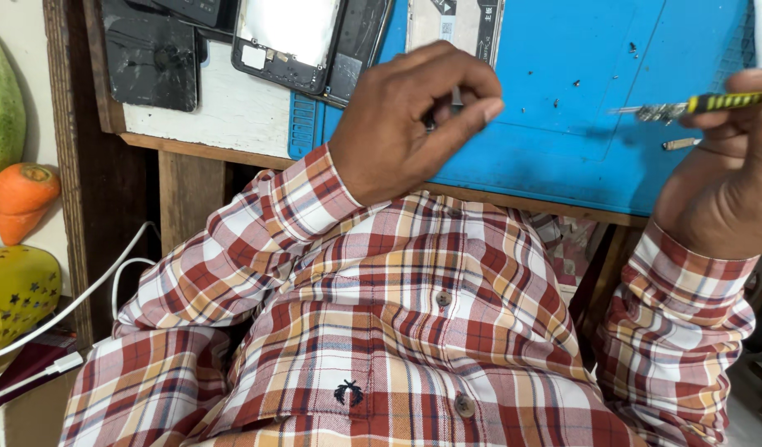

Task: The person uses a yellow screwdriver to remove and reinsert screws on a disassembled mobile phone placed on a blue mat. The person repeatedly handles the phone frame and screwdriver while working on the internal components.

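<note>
A small dark part point(431, 121), too small to be identified, is pinched in the left hand point(401, 124) above the blue mat point(563, 157), near the table's front edge. A yellow-and-black screwdriver point(712, 103) is gripped in the right hand point(728, 182), its tip pointed leftward. Bringing tip and part together appears to be called for next. Loose screws point(578, 84) lie scattered on the mat; opened phones point(290, 41) lie at the rear.

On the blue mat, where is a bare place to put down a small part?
Bare blue mat lies between the left hand and the screwdriver in the right hand, with loose screws above. Upper left is crowded with opened phones.
</note>
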